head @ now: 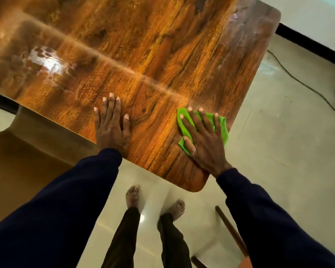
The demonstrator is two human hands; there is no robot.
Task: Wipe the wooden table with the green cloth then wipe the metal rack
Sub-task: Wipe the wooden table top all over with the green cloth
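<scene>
The green cloth (221, 128) lies crumpled flat on the wooden desk (143, 55), close to its near right corner and just inside the right edge. The right hand (203, 140) presses down on the cloth with fingers spread apart, palm flat, not clenched. The left hand (110, 128) rests bare on the desk at the near edge, fingers extended and slightly parted, holding nothing. Both arms wear dark blue sleeves (66, 200). A bright glare patch (46, 60) shows on the desk's left portion. Bare feet (132, 196) stand on the pale tiled floor (278, 142) below the near edge.
</scene>
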